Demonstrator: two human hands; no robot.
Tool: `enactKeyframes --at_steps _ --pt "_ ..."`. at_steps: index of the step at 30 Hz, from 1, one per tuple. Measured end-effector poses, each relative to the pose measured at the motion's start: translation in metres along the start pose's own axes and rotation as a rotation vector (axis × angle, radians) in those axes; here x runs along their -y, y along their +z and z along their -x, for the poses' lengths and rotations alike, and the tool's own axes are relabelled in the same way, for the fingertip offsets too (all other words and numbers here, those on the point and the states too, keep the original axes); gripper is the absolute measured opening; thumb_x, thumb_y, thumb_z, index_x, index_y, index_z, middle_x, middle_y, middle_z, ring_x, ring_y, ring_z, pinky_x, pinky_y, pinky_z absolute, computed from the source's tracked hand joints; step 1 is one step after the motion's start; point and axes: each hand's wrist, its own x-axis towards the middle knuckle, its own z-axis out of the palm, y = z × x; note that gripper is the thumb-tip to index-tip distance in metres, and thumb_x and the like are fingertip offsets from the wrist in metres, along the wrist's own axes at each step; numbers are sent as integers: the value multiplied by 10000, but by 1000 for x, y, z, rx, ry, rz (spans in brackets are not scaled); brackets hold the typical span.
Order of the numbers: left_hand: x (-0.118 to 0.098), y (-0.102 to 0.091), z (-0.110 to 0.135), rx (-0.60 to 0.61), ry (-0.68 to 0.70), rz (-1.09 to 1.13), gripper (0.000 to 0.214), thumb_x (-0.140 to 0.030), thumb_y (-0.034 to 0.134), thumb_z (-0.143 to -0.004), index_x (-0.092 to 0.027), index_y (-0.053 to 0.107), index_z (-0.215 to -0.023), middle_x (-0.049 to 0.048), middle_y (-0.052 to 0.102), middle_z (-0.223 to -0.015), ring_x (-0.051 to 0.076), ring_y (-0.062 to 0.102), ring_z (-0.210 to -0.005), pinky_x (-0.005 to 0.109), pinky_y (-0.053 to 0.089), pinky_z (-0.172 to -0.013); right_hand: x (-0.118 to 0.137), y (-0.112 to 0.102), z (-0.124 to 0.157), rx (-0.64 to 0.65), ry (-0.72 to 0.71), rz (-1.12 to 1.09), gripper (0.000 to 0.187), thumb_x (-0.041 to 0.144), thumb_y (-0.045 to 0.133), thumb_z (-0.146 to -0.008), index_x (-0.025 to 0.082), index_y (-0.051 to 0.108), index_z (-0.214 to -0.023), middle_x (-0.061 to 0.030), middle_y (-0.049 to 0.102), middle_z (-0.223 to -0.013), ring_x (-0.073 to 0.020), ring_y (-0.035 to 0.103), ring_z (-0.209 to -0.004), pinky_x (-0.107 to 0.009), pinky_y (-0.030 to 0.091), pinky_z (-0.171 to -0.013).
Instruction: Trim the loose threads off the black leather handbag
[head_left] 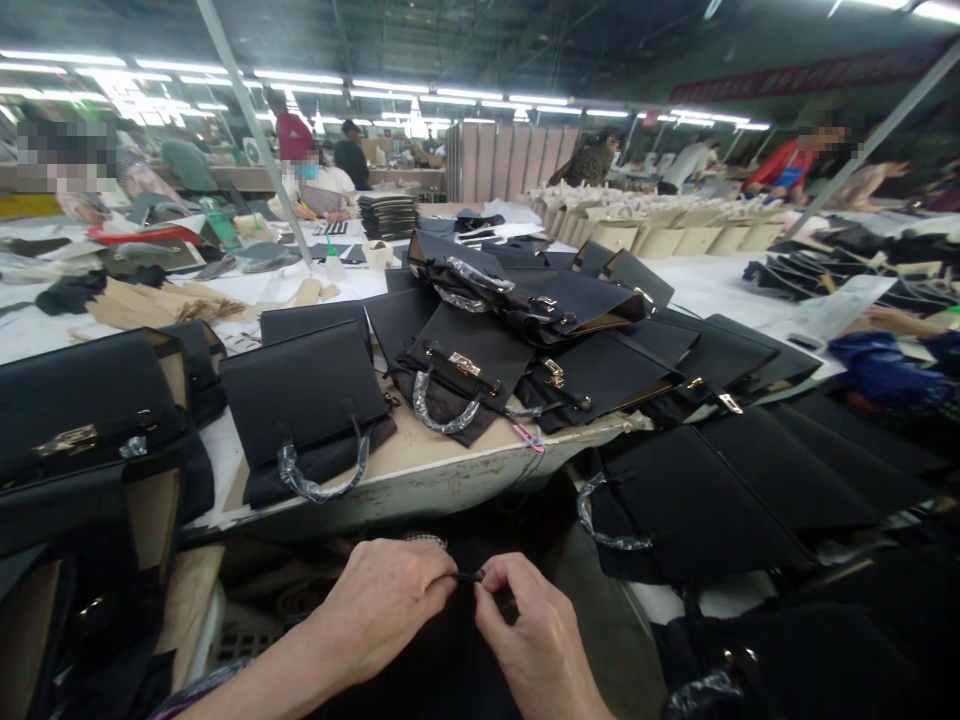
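My left hand [382,605] and my right hand [529,640] meet low in front of me, below the table's front edge. Both pinch a thin black cord [469,576] that runs between their fingertips. Under them lies dark black material [442,660] on my lap, hard to make out. Just beyond, a black handbag [307,400] with a plastic-wrapped handle lies on the worn table edge [420,480].
Several black handbags with gold clasps [525,330] are heaped on the table. More black bags stand at the left [82,420] and spread at the right [735,480]. Beige bags [675,235] line the back. Other people work at far tables.
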Motion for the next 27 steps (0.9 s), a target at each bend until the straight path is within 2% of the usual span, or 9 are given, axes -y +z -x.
enactKeyframes --at_steps 5,10,13,18,22,25,27 --pt "1 -1 1 11 -1 14 207 -286 486 -930 -270 670 -837 -59 704 -836 148 671 -779 254 361 -643 1 5 2 -46 74 -44 120 159 491 -823 207 549 -730 2 593 -711 -142 583 -627 -244 463 -605" --pt "2 -1 0 8 15 3 201 -288 495 -931 -276 681 -855 -53 693 -849 142 659 -795 244 383 -661 3 7 -2 -28 164 -93 95 186 510 -814 216 537 -728 12 601 -688 -144 594 -614 -243 479 -606" --pt "1 -1 -2 -11 55 -23 196 -284 487 -945 -287 682 -952 -36 677 -901 152 651 -830 252 416 -696 4 7 -4 -18 220 -187 45 201 509 -819 227 487 -788 16 616 -716 -141 622 -627 -232 503 -615" --pt "0 4 -9 -43 179 -16 192 -245 493 -957 -270 659 -1051 -9 676 -946 168 619 -911 266 460 -790 2 9 -6 -6 251 -270 110 215 514 -816 243 409 -802 14 615 -739 -147 636 -647 -247 526 -640" --pt "-3 13 -16 -79 257 -131 175 -225 498 -942 -207 667 -899 15 681 -847 193 608 -823 313 459 -746 1 8 -6 7 260 -278 129 210 515 -814 245 396 -779 12 612 -733 -152 624 -645 -259 519 -641" --pt "-8 18 -18 -147 239 -187 180 -198 522 -895 -180 635 -755 24 663 -756 196 592 -739 337 437 -711 2 6 -8 28 272 -291 129 213 521 -815 242 404 -769 11 605 -727 -157 615 -645 -266 510 -638" --pt "-11 20 -20 -174 205 -178 179 -179 518 -873 -177 619 -725 28 657 -736 192 586 -725 332 423 -702 3 5 -10 33 281 -307 137 211 528 -813 241 405 -759 13 602 -723 -158 612 -647 -267 504 -635"
